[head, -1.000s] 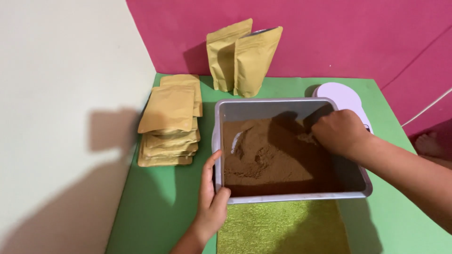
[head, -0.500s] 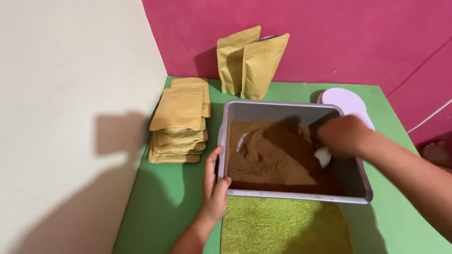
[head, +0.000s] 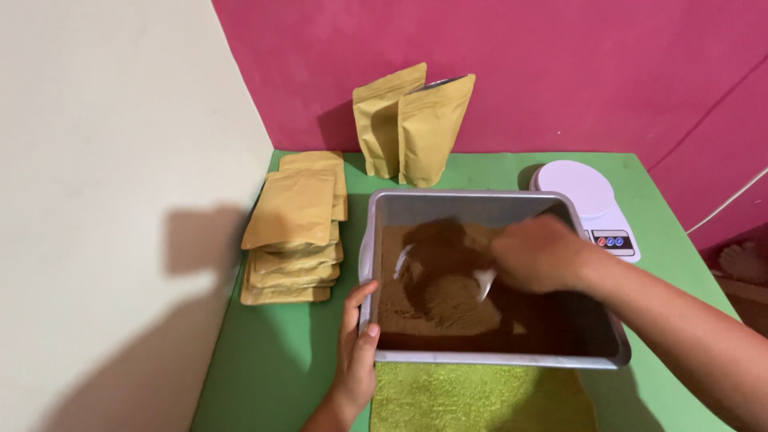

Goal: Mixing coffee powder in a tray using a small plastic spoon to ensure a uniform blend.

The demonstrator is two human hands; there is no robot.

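A grey metal tray sits on the green table and holds brown powder. My left hand grips the tray's near left corner, thumb over the rim. Inside the tray, my right hand is closed on a white scoop, whose tip touches the powder near the middle. A second pale utensil lies in the powder by the left wall.
A stack of flat tan pouches lies left of the tray. Two tan pouches stand upright at the back against the pink wall. A white kitchen scale is at the right. A green towel lies in front.
My right hand has moved left across the tray, from its right side toward the middle, and the white scoop now shows below it. The left hand stays on the tray corner.
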